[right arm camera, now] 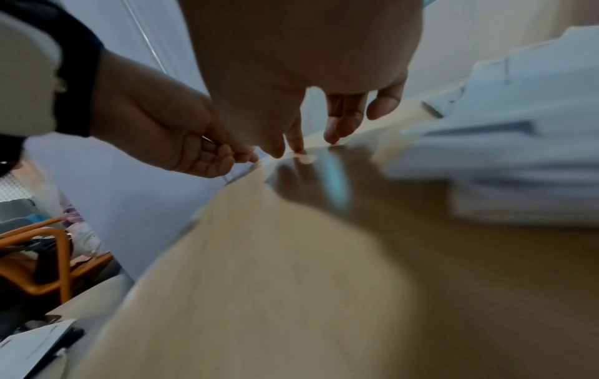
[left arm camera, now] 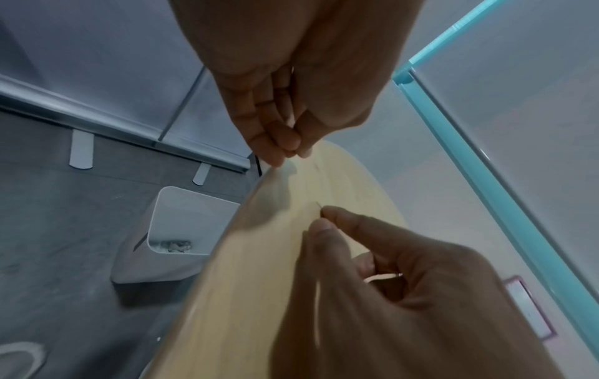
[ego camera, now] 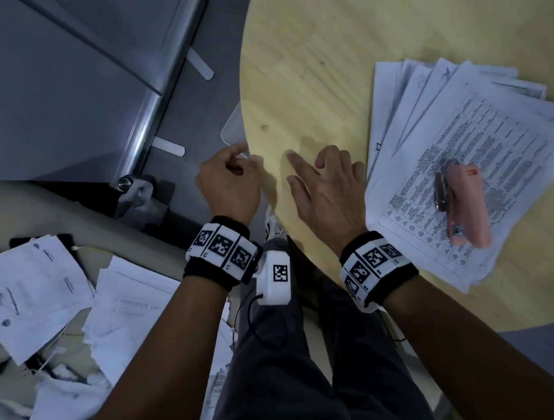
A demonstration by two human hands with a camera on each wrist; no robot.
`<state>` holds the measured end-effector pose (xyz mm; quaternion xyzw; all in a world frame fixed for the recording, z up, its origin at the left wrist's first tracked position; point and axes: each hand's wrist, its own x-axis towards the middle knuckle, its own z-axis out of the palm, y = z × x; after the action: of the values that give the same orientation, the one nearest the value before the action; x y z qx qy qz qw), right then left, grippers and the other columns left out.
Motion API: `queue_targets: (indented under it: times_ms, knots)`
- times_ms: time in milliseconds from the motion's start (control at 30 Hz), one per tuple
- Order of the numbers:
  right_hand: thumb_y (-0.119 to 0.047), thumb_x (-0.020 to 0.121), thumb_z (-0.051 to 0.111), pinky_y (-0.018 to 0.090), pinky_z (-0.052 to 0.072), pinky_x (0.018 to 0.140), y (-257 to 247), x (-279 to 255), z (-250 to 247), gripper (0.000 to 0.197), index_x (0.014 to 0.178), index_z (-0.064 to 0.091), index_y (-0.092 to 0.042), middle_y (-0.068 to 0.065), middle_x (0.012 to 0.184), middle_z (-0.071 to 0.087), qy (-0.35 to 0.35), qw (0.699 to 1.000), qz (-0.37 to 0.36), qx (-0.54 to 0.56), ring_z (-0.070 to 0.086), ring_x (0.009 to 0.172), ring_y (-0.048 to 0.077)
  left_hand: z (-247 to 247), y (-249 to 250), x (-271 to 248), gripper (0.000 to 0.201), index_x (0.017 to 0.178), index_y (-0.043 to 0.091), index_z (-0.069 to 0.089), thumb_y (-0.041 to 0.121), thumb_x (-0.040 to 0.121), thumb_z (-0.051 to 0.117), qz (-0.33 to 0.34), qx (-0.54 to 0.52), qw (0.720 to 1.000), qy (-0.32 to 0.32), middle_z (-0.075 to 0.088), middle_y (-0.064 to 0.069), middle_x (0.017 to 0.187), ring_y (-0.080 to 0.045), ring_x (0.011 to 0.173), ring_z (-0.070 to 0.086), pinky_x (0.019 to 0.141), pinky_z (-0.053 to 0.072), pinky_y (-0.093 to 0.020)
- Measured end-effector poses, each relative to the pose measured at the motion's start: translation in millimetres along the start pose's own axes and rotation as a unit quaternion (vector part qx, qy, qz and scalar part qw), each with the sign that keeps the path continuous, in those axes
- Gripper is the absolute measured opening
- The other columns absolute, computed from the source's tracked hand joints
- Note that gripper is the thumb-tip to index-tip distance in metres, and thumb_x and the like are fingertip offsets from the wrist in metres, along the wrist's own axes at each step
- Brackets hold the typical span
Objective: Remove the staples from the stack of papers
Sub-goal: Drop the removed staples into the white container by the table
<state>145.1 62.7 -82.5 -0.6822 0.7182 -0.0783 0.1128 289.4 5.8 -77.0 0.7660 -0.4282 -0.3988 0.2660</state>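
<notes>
The stack of papers (ego camera: 424, 133) is laid on the surface (ego camera: 310, 65). Left of it, a staple (left arm camera: 319, 204) is touched by the spread right hand (ego camera: 325, 191); the left hand (ego camera: 228, 183) is bunched, its contents not discernible.

Print on the stack of papers (ego camera: 488, 143) is too small to read; wristbands (ego camera: 221, 247) carry only square codes.

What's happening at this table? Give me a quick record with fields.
Table: round, light wood
Papers: fanned stack on the table's right
Stapler: pink, lying on the papers
Left hand: fingers bunched at the table edge, near a white bin
Right hand: index fingertip at a thin staple on the table
</notes>
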Motion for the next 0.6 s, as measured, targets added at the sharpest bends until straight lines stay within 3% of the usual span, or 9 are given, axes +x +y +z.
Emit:
queue_targets:
  times_ms: [167,267,400,600]
  knots:
    - [-0.032,0.096,0.054,0.039,0.036,0.072,-22.2,8.7,3.7,0.041,0.135,0.056,-0.025,0.011,0.099,0.053,-0.023,0.999,-0.023,-0.014,0.052,0.087,0.03,-7.9,-1.2,14.3,0.014,0.094,0.008,0.076,0.01,0.081,0.075,-0.104,-0.065,0.99,-0.068,0.071,-0.003,0.069,-0.011,0.051,0.064,0.064,0.06,-0.029]
    - [-0.025,0.095,0.054,0.039,0.035,0.071,-31.9,13.7,5.5,0.041,0.135,0.056,-0.025,0.011,0.097,0.052,-0.03,0.999,-0.028,-0.02,0.052,0.085,0.029,-15.6,-1.9,20.5,0.014,0.095,0.0,0.074,0.005,0.082,0.075,-0.139,-0.124,0.974,-0.126,0.066,-0.007,0.069,-0.008,0.051,0.059,0.061,0.057,-0.026]
    - [-0.019,0.09,0.057,0.038,0.033,0.068,-38.5,18.6,9.3,0.044,0.134,0.057,-0.025,0.012,0.094,0.053,-0.022,0.998,-0.039,-0.036,0.051,0.08,0.03,-23.2,0.9,33.9,0.014,0.095,-0.006,0.072,0.004,0.085,0.072,-0.137,-0.131,0.966,-0.173,0.064,-0.014,0.073,-0.01,0.051,0.056,0.061,0.058,-0.026]
    - [-0.014,0.087,0.058,0.037,0.029,0.067,-43.2,23.8,9.7,0.049,0.134,0.058,-0.024,0.011,0.091,0.05,-0.032,0.998,-0.041,-0.024,0.048,0.076,0.029,-21.8,-0.2,47.2,0.005,0.076,0.002,0.073,0.003,0.081,0.075,-0.103,-0.087,0.976,-0.17,0.067,-0.012,0.068,-0.009,0.045,0.056,0.057,0.058,-0.028]
